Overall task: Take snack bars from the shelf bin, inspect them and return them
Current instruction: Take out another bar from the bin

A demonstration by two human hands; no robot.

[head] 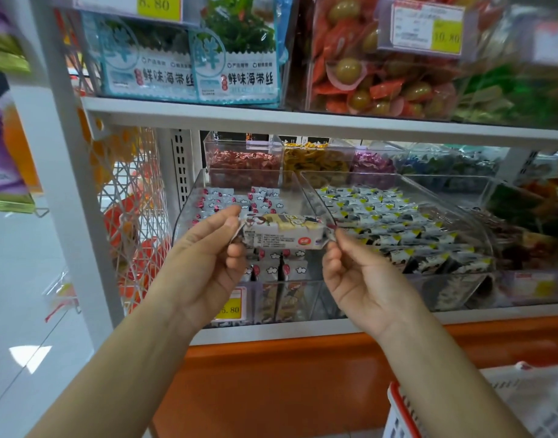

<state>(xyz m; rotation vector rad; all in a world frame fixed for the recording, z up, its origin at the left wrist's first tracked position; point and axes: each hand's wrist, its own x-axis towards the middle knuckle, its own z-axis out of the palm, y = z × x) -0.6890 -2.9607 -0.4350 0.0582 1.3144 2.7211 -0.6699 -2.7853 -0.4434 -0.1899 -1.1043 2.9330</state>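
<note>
Here we are at the shelf, and the snack bar is up in the air, dead centre, held level with its long side running from 9 o'clock to 3 o'clock. The left hand sits at the bar's 9 o'clock, thumb and forefinger pinching the crimped end of the wrapper, the other fingers curled loosely below. The right hand is out at 4 o'clock, pinching the opposite crimp, so the bar is stretched between the two hands with its small print facing up at the person. It hangs just in front of the clear bin and touches none of it; the other bars lie in rows in there, white wrappers with red marks, at 12 o'clock from the one in hand. At 3 o'clock a second clear bin holds grey and yellow packets. A yellow price tag shows at 6 o'clock on the bin's front, partly behind the left wrist. Up at 11 o'clock, on the shelf above, stand blue seaweed packs. Down at 5 o'clock a red basket pokes in beside the right forearm.
</note>
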